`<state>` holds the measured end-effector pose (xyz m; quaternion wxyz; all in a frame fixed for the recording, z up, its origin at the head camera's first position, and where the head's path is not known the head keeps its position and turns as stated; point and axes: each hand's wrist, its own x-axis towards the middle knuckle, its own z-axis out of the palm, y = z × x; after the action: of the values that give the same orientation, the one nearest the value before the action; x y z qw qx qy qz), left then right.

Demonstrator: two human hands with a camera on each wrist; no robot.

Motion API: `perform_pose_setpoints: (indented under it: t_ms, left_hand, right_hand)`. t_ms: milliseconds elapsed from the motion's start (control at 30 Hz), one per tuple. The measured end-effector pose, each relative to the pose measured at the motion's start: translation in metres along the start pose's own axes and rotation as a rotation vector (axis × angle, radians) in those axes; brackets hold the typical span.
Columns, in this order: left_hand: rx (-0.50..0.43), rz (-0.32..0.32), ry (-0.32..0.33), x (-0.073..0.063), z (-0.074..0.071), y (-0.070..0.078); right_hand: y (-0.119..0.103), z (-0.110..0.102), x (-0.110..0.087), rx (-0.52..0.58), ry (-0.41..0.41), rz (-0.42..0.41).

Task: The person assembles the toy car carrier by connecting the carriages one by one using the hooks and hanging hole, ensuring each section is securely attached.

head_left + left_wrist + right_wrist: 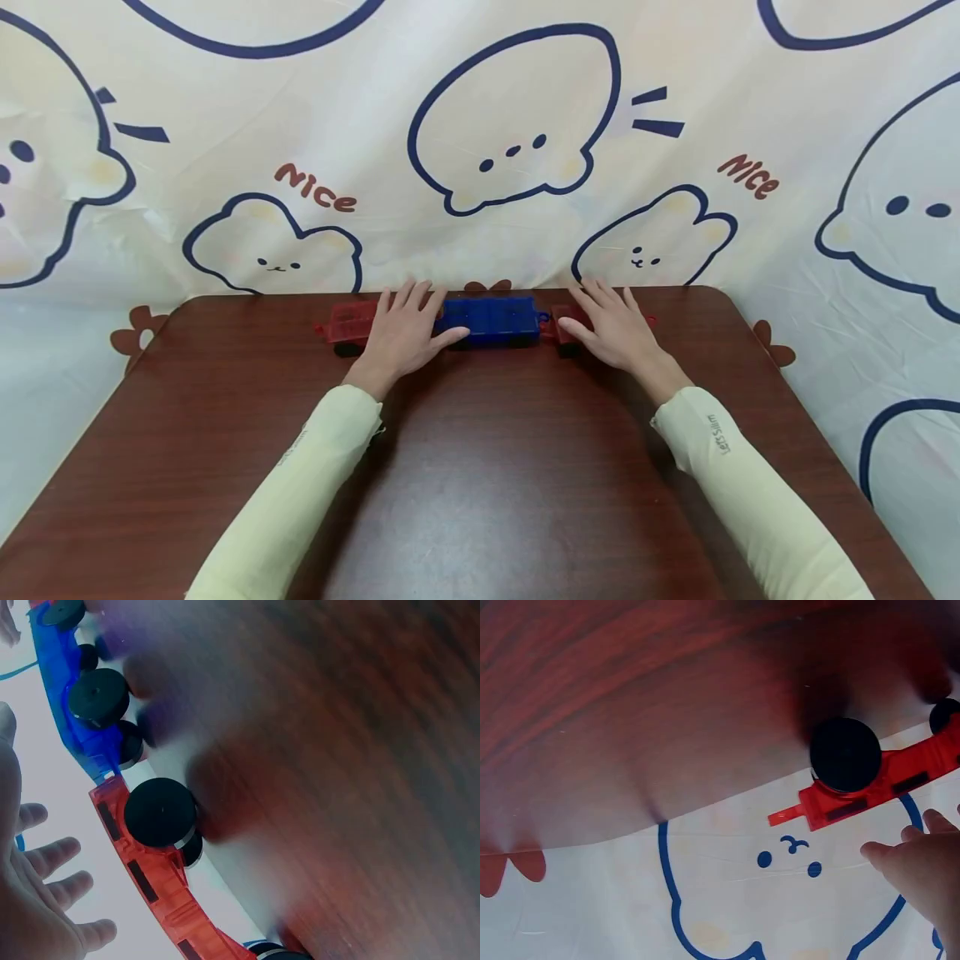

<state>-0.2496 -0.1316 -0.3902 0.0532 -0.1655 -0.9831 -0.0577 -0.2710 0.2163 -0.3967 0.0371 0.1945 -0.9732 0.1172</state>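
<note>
Three toy train cars stand in a row along the table's far edge: a left red car [350, 323], a blue car [491, 320] and a right red car [564, 327]. My left hand [402, 329] is spread over the left red car, its thumb reaching in front of the blue one. Over the right red car lies my right hand [617, 332], fingers spread. Black wheels show under the red car [150, 877] in the left wrist view. At its end it meets the blue car [56, 660]. Whether either palm touches a car is hidden.
A dark brown wooden table [487, 467] reaches toward me. Behind it hangs a pale cloth [465, 242] with cartoon outlines, close to the far edge. Similar cloth [870, 350] hangs along the right side.
</note>
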Motion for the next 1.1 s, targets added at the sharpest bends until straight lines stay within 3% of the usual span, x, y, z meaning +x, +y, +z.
perform_pose_setpoints:
  t_ms: [400, 767, 1100]
  left_hand:
    - [-0.021, 0.018, -0.019, 0.005, 0.003, 0.006]
    - [-0.007, 0.069, -0.044, 0.012, 0.009, 0.022]
    - [-0.035, 0.077, -0.067, 0.021, 0.017, 0.029]
  right_hand:
    - [0.008, 0.007, -0.006, 0.015, -0.024, -0.017]
    - [0.013, 0.015, -0.008, 0.006, -0.055, 0.016]
    - [0.019, 0.012, -0.007, -0.040, -0.023, 0.016]
